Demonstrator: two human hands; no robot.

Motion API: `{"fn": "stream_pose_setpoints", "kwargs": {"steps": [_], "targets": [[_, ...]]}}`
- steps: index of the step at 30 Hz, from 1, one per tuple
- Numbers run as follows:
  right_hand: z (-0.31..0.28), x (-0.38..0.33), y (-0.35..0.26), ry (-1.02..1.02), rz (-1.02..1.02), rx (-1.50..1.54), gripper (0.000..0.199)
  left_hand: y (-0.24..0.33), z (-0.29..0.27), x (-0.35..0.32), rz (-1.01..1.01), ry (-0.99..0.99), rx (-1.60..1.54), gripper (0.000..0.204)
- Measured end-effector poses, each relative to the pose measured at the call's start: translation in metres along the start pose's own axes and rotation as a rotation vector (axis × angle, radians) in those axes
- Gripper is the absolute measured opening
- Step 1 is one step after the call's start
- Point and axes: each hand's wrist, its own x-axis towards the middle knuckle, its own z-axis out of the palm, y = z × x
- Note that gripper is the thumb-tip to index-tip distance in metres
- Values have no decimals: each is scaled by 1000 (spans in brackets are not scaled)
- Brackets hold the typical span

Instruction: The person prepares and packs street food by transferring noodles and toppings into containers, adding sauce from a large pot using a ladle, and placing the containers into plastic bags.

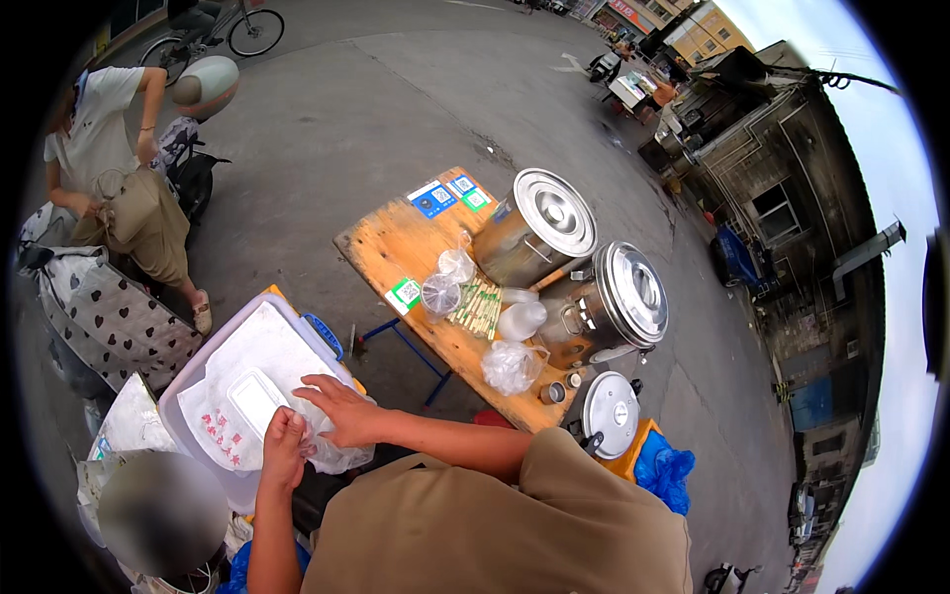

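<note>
My left hand [285, 450] is closed, with the thumb up, and pinches the edge of a thin clear plastic bag [344, 456]. My right hand [344, 412] is just beside it, fingers stretched out over the bag's top. Whether its palm touches the bag is hidden. Right behind both hands, a white rectangular container [247, 388] lies on a white cloth or sheet [259, 342], which covers a large pale plastic bin [181, 409]. Red printing marks the white surface left of my left hand.
On the right, a wooden table [381, 243] carries two big lidded steel pots [503, 249] [579, 322], bundled chopsticks [477, 309] and clear bags [513, 368]. A pressure cooker [611, 416] stands at its near end. At left, a person [109, 134] sits on a scooter [119, 312].
</note>
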Motion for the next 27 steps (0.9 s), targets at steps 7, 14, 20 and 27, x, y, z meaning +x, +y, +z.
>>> {"fn": "stream_pose_setpoints", "kwargs": {"steps": [7, 14, 20, 27], "targets": [[54, 49, 41, -381, 302, 321, 26, 52, -44, 2, 416, 347, 1335, 28], [61, 103, 43, -698, 627, 1091, 24, -11, -163, -42, 40, 636, 389, 25], [78, 114, 84, -860, 1037, 1641, 34, -67, -134, -76, 338, 103, -1289, 40], [118, 152, 76, -742, 808, 968, 26, -48, -102, -87, 406, 489, -1029, 44]]}}
